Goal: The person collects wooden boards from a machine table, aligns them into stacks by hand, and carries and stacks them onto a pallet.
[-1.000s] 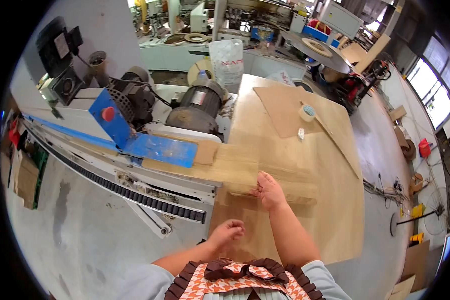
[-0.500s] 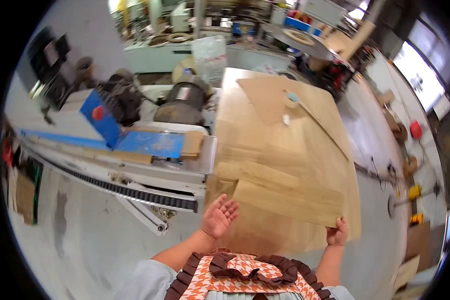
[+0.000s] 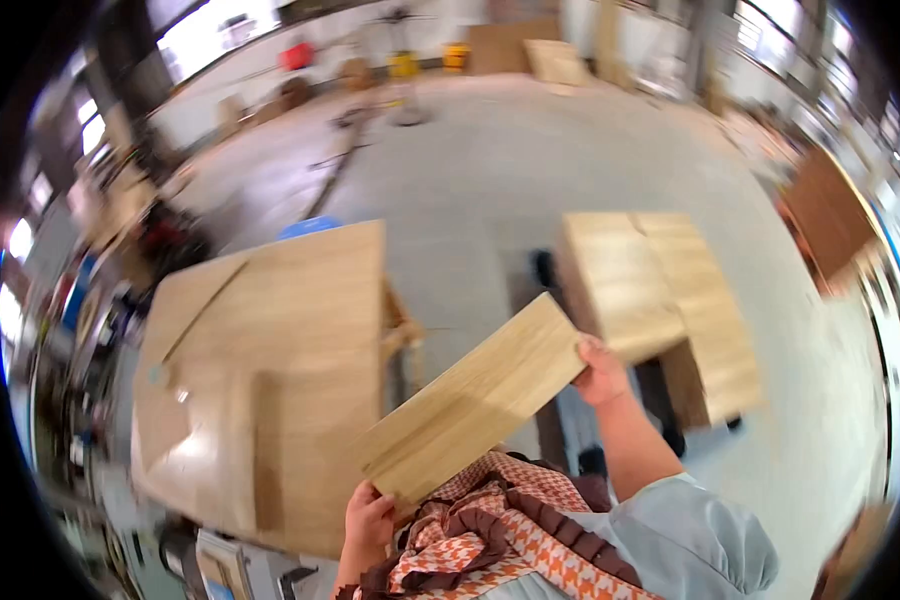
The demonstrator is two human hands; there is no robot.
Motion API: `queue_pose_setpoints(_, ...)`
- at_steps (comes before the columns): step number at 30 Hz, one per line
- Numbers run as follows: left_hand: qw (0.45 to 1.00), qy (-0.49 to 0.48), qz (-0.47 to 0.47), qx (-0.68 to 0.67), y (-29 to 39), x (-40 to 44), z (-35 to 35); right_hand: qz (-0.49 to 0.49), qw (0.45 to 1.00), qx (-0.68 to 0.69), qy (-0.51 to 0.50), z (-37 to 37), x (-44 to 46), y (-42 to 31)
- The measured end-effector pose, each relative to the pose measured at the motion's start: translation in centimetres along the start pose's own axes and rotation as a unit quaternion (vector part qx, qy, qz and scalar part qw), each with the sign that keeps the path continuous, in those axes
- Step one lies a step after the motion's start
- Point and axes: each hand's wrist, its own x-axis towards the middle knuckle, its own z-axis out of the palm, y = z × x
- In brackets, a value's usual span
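A long rectangular wood-grain board [image 3: 475, 388] is held at a slant in front of my apron. My left hand [image 3: 370, 517] grips its lower left end, thumb on top. The upper right end is in my right hand [image 3: 600, 370], with the fingers partly hidden behind the board. To the left lies a large wood-topped table [image 3: 315, 320], and another board [image 3: 232, 440] rests on it near my left hand. Beyond my right hand, stacked wood-grain panels [image 3: 670, 280] sit on a low wheeled support.
A thin strip [image 3: 205, 310] lies across the table. Behind it a blue object [image 3: 310, 227] shows at the edge. Grey floor [image 3: 470, 150] stretches ahead. A brown panel [image 3: 830, 215] leans at the far right, and a pale board [image 3: 557, 62] stands by the back wall.
My view has swung right, away from the machine, toward the stacked panels. The board has left the table. My left hand, open and empty before, now holds its other end.
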Motion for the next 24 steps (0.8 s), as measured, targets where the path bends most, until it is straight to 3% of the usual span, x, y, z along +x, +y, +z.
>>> queue_pose_setpoints(4, 0.996, 0.004, -0.083, -0.038, -3.3, -1.4, 6.5, -0.029, 0.98, 0.113, 0.161, -5.6, -10.4, 2.0)
queue_pose_setpoints(5, 0.993, -0.037, -0.112, -0.01, -4.1, -2.0, 7.7, -0.041, 0.97, 0.131, 0.203, -6.5, -13.3, 1.0)
queue_pose_setpoints(8, 0.977, -0.135, -0.159, 0.049, -8.9, -1.9, 8.0, -0.089, 0.963, 0.166, 0.192, -10.1, -18.9, -1.3)
queue_pose_setpoints(11, 0.98, -0.101, -0.122, 0.123, -11.9, -2.5, 13.7, -0.123, 0.963, 0.178, 0.16, -12.5, -23.2, -5.1)
queue_pose_setpoints(13, 0.981, -0.116, -0.118, 0.099, -12.7, -3.1, 17.9, -0.142, 0.962, 0.167, 0.164, -12.7, -26.2, -7.4)
queue_pose_setpoints(15, 0.981, -0.129, -0.119, 0.085, -15.9, -3.3, 22.6, -0.128, 0.961, 0.15, 0.195, -17.3, -29.0, -6.9)
queue_pose_setpoints(18, 0.926, -0.238, -0.238, 0.172, -25.1, -2.5, 27.8, -0.079, 0.95, 0.176, 0.246, -25.2, -33.1, -7.3)
queue_pose_setpoints(20, 0.894, -0.254, -0.317, 0.191, -31.9, -4.2, 30.6, -0.062, 0.919, 0.235, 0.31, -29.0, -36.7, -6.9)
queue_pose_setpoints(22, 0.871, -0.283, -0.337, 0.218, -38.6, -7.0, 35.5, -0.088, 0.894, 0.251, 0.359, -34.6, -39.3, -8.5)
queue_pose_setpoints(24, 0.845, -0.319, -0.327, 0.277, -40.5, -9.0, 39.1, -0.091, 0.878, 0.245, 0.402, -37.9, -41.3, -10.8)
